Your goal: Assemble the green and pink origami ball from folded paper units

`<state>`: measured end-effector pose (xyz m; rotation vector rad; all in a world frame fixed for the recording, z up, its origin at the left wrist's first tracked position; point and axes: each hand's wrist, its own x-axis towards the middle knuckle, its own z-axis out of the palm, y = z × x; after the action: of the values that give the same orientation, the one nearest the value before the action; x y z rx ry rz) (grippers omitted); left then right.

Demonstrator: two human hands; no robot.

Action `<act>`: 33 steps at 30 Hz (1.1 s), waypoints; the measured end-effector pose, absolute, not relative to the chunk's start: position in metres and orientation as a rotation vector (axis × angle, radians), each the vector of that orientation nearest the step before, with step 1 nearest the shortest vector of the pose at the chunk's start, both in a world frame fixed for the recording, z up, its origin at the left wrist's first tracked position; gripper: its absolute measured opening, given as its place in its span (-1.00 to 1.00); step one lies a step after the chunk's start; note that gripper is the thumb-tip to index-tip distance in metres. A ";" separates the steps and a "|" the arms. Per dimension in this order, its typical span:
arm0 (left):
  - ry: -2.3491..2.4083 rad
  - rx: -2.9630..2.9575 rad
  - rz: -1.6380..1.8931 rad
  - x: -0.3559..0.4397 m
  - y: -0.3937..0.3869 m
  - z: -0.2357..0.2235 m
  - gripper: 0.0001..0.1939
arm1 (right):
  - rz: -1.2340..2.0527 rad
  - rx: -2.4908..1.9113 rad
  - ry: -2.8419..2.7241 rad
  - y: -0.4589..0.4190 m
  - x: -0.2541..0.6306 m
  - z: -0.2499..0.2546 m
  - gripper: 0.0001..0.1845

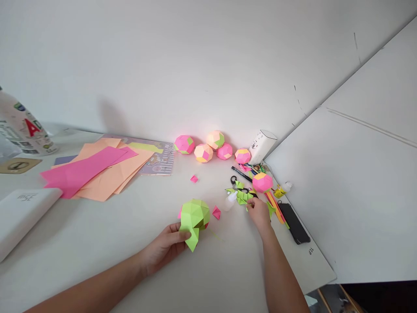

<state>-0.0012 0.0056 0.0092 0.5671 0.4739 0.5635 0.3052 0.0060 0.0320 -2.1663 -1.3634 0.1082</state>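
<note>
A faceted green paper ball (pixel 195 212) with pink showing at its edges is held in my left hand (pixel 169 243), thumb on a loose green flap that hangs toward me. There is a dark gap in its lower side. My right hand (pixel 259 213) is at the right, fingertips pinched together at a pile of folded green paper pieces (pixel 243 197); what lies between them is too small to make out. Beside the pile stands a small translucent glue bottle (pixel 231 198). Black-handled scissors (pixel 233 179) lie partly under the green pieces. A small pink folded piece (pixel 216 212) rests between my hands.
Finished paper balls (pixel 203 153) line the wall, with another pink-yellow ball (pixel 262 182) nearer. Pink and peach paper sheets (pixel 87 169) lie left beside a white power bank (pixel 26 213) and a bottle (pixel 24 126). At right are a phone (pixel 295 222) and a yellow-labelled bottle (pixel 282 190).
</note>
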 end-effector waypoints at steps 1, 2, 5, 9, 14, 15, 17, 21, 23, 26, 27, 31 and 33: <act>0.473 0.567 0.565 -0.001 0.006 0.010 -0.79 | 0.103 -2.133 -1.359 0.004 0.305 0.036 -0.90; 0.472 0.567 0.568 -0.001 0.006 0.010 -0.80 | 0.086 -2.095 -1.351 0.001 0.304 0.041 -0.89; 0.448 0.577 0.575 -0.001 0.007 0.011 -0.81 | 0.035 -1.954 -1.326 -0.009 0.293 0.058 -0.80; 0.400 0.591 0.593 -0.002 0.008 0.009 -0.77 | 0.530 -1.354 -1.438 -0.024 0.254 0.071 -0.92; 0.349 0.596 0.588 -0.003 0.007 0.009 -0.76 | 0.818 -1.127 -1.666 -0.036 0.201 0.061 -0.90; 0.340 0.597 0.586 -0.003 0.007 0.009 -0.77 | 0.792 -1.137 -1.671 -0.037 0.195 0.058 -0.89; 0.330 0.598 0.583 -0.003 0.008 0.010 -0.77 | 0.749 -1.129 -1.699 -0.038 0.189 0.051 -0.87; 0.322 0.592 0.586 -0.004 0.009 0.010 -0.72 | 0.659 -1.106 -1.755 -0.037 0.186 0.039 -0.86; 0.318 0.585 0.583 -0.004 0.009 0.009 -0.73 | 0.612 -1.107 -1.763 -0.037 0.185 0.036 -0.86; 0.328 0.563 0.584 -0.005 0.009 0.007 -0.75 | 0.580 -1.102 -1.770 -0.037 0.183 0.037 -0.87; 0.336 0.556 0.587 -0.005 0.009 0.006 -0.75 | 0.589 -1.100 -1.783 -0.038 0.183 0.039 -0.87; 0.359 0.556 0.588 -0.005 0.008 0.005 -0.74 | 0.558 -1.259 -1.681 -0.038 0.194 0.050 -0.88; 0.367 0.545 0.594 -0.004 0.007 0.006 -0.73 | 0.411 -1.421 -1.371 -0.034 0.207 0.052 -0.86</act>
<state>-0.0043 0.0075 0.0064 0.5448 0.3674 0.5936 0.2067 -0.0337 0.0522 -1.4214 -1.3705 0.4105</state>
